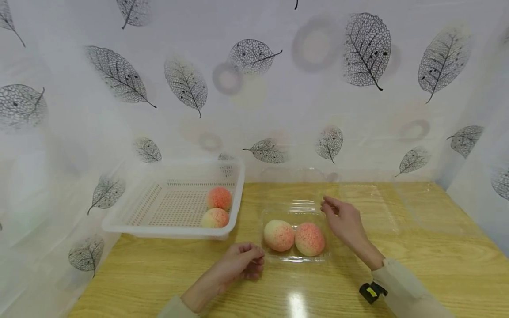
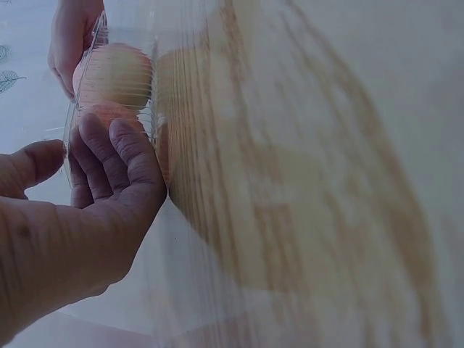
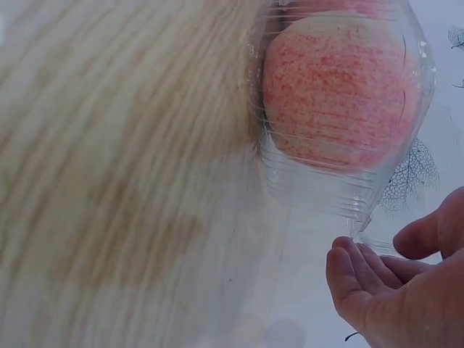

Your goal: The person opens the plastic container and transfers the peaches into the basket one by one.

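Two round, peach-coloured fake fruits, one yellow and pink (image 1: 279, 235) and one pinker (image 1: 309, 239), sit side by side in a clear plastic clamshell box (image 1: 298, 259). Its transparent lid (image 1: 294, 191) is folded back, away from the body. My left hand (image 1: 243, 261) is at the box's left side; in the left wrist view its thumb and curled fingers lie on either side of the rim. At the back right corner is my right hand (image 1: 345, 218), pinching the lid's edge near the hinge between thumb and fingertips, as the right wrist view shows (image 3: 406, 283).
Left of the box stands a white perforated basket (image 1: 175, 232) holding two more fruits, one pink (image 1: 219, 198) and one paler (image 1: 215, 218). Further clear plastic boxes (image 1: 370, 207) lie at the right. A leaf-print curtain (image 1: 254, 110) hangs behind the wooden table (image 1: 397, 274).
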Available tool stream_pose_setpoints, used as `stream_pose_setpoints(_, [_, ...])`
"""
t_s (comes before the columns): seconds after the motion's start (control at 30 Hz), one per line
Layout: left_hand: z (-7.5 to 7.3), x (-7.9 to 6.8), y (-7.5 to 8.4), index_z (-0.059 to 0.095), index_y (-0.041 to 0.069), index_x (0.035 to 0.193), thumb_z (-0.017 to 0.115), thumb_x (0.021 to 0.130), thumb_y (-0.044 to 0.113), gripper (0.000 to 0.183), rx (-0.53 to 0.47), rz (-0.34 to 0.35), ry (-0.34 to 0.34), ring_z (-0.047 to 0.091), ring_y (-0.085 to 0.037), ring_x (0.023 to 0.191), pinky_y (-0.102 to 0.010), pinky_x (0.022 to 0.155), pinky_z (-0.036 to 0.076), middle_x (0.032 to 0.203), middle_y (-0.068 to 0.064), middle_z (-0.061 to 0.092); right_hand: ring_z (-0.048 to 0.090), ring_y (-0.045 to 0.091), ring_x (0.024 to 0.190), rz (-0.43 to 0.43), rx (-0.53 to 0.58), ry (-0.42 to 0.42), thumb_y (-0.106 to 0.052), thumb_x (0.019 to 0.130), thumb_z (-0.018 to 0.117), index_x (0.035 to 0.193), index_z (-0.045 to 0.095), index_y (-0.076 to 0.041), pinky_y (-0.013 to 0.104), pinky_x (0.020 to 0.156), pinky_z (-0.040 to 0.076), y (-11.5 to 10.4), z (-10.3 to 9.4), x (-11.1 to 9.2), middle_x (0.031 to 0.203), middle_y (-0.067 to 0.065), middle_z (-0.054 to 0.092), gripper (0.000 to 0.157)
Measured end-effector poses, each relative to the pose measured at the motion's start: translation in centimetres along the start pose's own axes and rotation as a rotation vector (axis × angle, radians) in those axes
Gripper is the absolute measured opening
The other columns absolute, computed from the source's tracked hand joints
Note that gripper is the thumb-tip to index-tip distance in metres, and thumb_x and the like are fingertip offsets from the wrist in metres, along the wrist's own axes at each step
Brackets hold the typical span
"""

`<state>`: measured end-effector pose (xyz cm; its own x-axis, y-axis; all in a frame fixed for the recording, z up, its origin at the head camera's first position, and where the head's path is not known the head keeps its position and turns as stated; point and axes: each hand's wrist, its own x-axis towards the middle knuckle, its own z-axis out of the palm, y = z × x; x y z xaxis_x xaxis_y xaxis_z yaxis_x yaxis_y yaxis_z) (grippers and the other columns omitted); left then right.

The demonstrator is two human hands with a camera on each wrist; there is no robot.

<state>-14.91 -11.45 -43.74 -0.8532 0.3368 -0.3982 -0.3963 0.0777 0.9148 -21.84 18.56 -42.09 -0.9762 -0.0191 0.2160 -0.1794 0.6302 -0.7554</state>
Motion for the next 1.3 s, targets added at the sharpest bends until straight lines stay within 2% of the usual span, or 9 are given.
stream_pose_setpoints(0.1, [0.0,0.1,-0.1,0.064,0.008,0.1,0.061,0.102,0.024,0.016,0.0,0.002,0.003,0.065,-0.007,0.077,-0.023,0.071,0.058,0.088,0.003,0.065,0.074,0.035,0.106,0.048,0.029,0.013,-0.012,0.105,0.051,0.135,0.061,0.007,0.015,0.072,0.052,-0.1,0.1,0.4,0.117,0.022,0.074,0.037])
stream_pose_setpoints(0.23, [0.0,0.1,-0.1,0.064,0.009,0.099,0.061,0.102,0.023,0.016,-0.003,0.004,0.001,0.064,-0.006,0.076,-0.023,0.07,0.057,0.087,0.003,0.065,0.074,0.034,0.105,0.12,0.082,0.025,-0.013,0.104,0.054,0.131,0.064,0.006,0.015,0.073,0.053,-0.2,0.2,0.7,0.114,0.022,0.075,0.034])
stream_pose_setpoints(0.37, [0.0,0.0,0.0,0.064,0.008,0.099,0.061,0.102,0.023,0.015,-0.006,0.006,0.002,0.064,-0.006,0.075,-0.023,0.07,0.057,0.086,0.004,0.065,0.075,0.034,0.103,0.157,0.101,0.035,-0.014,0.103,0.056,0.127,0.065,0.004,0.017,0.07,0.053,0.0,0.2,0.9,0.112,0.021,0.076,0.031])
stream_pose_setpoints(0.67, [0.0,0.0,0.0,0.064,0.009,0.097,0.06,0.102,0.021,0.013,-0.011,0.014,0.003,0.064,-0.005,0.074,-0.022,0.069,0.057,0.085,0.004,0.064,0.076,0.031,0.097,0.183,0.113,0.061,-0.015,0.101,0.06,0.121,0.068,0.001,0.018,0.066,0.052,0.3,0.3,1.1,0.107,0.019,0.077,0.027])
stream_pose_setpoints(0.83, [-0.1,0.1,-0.2,0.064,0.01,0.097,0.061,0.102,0.021,0.013,-0.013,0.014,0.003,0.064,-0.005,0.074,-0.022,0.068,0.056,0.085,0.004,0.064,0.076,0.03,0.096,0.19,0.115,0.05,-0.014,0.1,0.06,0.123,0.066,0.003,0.019,0.066,0.051,0.3,0.3,1.1,0.106,0.019,0.077,0.029])
stream_pose_setpoints(1.1, [-0.2,0.1,-0.4,0.063,0.011,0.095,0.061,0.101,0.021,0.012,-0.02,0.018,-0.012,0.063,-0.004,0.072,-0.021,0.068,0.056,0.083,0.005,0.064,0.074,0.026,0.091,0.215,0.09,0.032,-0.014,0.099,0.062,0.114,0.067,0.001,0.023,0.066,0.05,0.3,0.4,1.2,0.1,0.016,0.077,0.022])
stream_pose_setpoints(1.3, [-0.1,0.0,-0.4,0.063,0.012,0.095,0.062,0.101,0.022,0.012,-0.017,0.011,-0.01,0.064,-0.004,0.072,-0.022,0.068,0.056,0.083,0.005,0.064,0.073,0.026,0.091,0.219,0.079,0.009,-0.012,0.099,0.061,0.114,0.066,0.001,0.024,0.069,0.052,0.4,0.5,1.2,0.101,0.018,0.076,0.021])
